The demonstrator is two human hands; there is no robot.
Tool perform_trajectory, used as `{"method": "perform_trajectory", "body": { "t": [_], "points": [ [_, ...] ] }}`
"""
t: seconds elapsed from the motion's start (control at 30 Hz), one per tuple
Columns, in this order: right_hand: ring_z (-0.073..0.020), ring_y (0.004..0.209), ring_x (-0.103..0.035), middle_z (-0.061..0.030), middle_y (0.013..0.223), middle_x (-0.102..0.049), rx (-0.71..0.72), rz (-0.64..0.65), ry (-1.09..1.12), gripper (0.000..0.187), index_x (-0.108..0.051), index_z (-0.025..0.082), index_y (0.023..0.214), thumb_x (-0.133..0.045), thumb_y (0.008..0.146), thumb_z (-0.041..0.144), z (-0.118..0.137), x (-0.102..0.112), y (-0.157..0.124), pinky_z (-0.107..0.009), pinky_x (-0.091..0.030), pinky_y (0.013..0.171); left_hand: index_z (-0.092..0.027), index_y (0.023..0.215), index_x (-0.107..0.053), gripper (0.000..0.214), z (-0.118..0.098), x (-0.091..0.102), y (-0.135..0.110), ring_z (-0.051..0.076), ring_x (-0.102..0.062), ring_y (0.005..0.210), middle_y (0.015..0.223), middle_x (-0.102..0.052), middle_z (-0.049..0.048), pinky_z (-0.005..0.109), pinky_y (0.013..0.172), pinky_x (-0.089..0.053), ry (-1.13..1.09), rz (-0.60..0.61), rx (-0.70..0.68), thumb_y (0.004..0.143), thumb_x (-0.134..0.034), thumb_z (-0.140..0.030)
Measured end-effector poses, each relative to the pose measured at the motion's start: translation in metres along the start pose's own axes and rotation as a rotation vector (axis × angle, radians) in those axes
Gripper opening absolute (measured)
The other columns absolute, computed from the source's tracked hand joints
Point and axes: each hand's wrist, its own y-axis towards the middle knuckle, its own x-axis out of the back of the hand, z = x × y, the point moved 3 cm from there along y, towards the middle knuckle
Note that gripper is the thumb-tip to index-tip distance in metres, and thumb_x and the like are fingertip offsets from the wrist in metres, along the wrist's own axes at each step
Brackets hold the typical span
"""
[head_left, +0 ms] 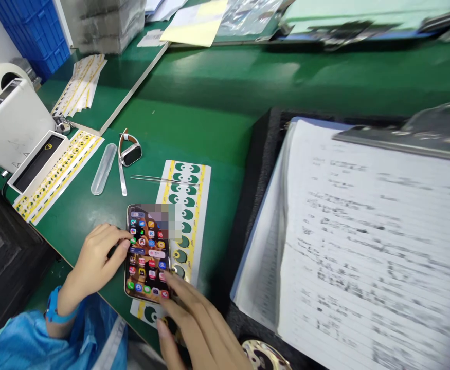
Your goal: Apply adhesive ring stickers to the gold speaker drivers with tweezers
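A smartphone [147, 257] with a lit screen full of app icons lies over a white sheet of green round stickers with yellow edge strips [203, 205]. My left hand [101, 257] has thumb and forefinger closed at the phone's left edge. My right hand [205, 324] reaches over the phone's lower right corner, fingers spread and fingertips by the screen. Beneath that hand, part of the sheet is hidden. Thin metal tweezers [163, 179] lie across the top of the sheet. Beyond the phone are a smartwatch [131, 154] and a clear plastic case [104, 169].
On the right, a clipboard with handwritten pages [363, 246] rests on a black foam-edged tray [248, 205]. At left are a white device [16, 128], a shallow box [39, 162] and more sticker strips [63, 174]. A blue crate [32, 31] stands behind.
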Motion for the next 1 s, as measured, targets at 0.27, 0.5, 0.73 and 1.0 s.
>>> {"method": "perform_trajectory", "body": {
  "t": [0.27, 0.5, 0.73, 1.0],
  "points": [
    [-0.0348, 0.108, -0.060, -0.0267, 0.123, -0.055, -0.215, -0.089, -0.238, 0.059, -0.045, -0.003, 0.129, -0.050, 0.097, 0.046, 0.013, -0.022, 0.036, -0.043, -0.059, 0.080, -0.018, 0.096, -0.063, 0.020, 0.014, 0.001, -0.005, 0.017, -0.063, 0.077, 0.083, -0.067, 0.0030, 0.027, 0.072, -0.047, -0.118, -0.082, 0.149, 0.096, -0.046, -0.030],
    [-0.0407, 0.115, -0.050, -0.0313, 0.126, -0.049, -0.623, 0.134, -0.206, 0.091, -0.037, -0.006, 0.141, -0.082, 0.073, 0.034, 0.027, -0.054, 0.085, -0.054, -0.048, 0.093, -0.018, 0.092, -0.064, 0.029, 0.035, 0.004, -0.002, 0.017, -0.065, 0.069, 0.074, -0.068, 0.0024, 0.026, 0.066, -0.050, -0.264, -0.216, 0.169, 0.089, -0.050, -0.043],
    [-0.0392, 0.106, -0.054, -0.0288, 0.115, -0.055, -0.688, 0.052, -0.134, 0.082, -0.043, -0.008, 0.135, -0.079, 0.070, 0.027, 0.027, -0.038, 0.111, -0.051, -0.048, 0.089, -0.017, 0.084, -0.065, 0.025, 0.054, 0.014, -0.001, 0.014, -0.061, 0.063, 0.066, -0.064, -0.0010, 0.024, 0.065, -0.047, -0.471, -0.590, 0.107, 0.082, -0.060, -0.042],
    [-0.0223, 0.095, -0.063, -0.0072, 0.112, -0.063, -0.587, -0.072, 0.162, 0.072, -0.042, 0.016, 0.138, -0.067, 0.077, 0.044, 0.037, 0.099, 0.024, -0.031, -0.053, 0.078, -0.016, 0.078, -0.065, 0.021, 0.060, 0.019, 0.004, 0.014, -0.057, 0.062, 0.064, -0.061, -0.0020, 0.027, 0.065, -0.046, -0.660, -0.719, 0.094, 0.076, -0.065, -0.037]
  ]
}}
